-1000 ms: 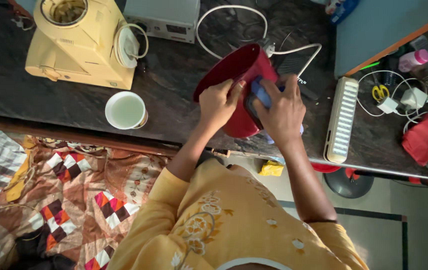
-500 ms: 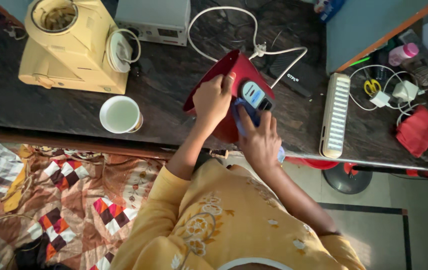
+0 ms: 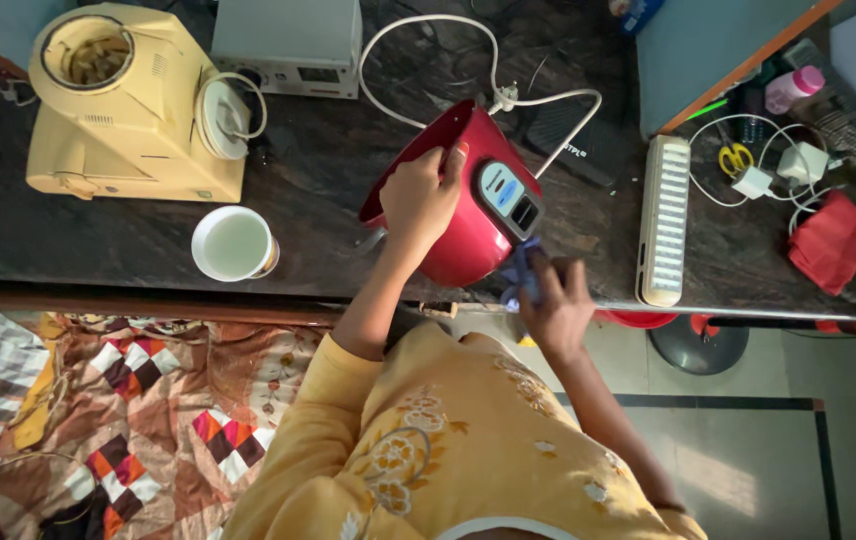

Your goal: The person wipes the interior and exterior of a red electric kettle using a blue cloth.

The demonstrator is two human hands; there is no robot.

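Red cooker tipped on the dark counter, cloth at its lower front.
From the left, past the yellow mixer (image 3: 128,100) and white cup (image 3: 233,243), our left hand (image 3: 418,200) clasps the rim of the red cooker (image 3: 468,200), holding it tilted; our right hand (image 3: 556,305) pinches a blue cloth (image 3: 520,272) just under the control panel (image 3: 510,198). We judge a firm rim hold and short strokes clear of the white cord (image 3: 428,30) work best.
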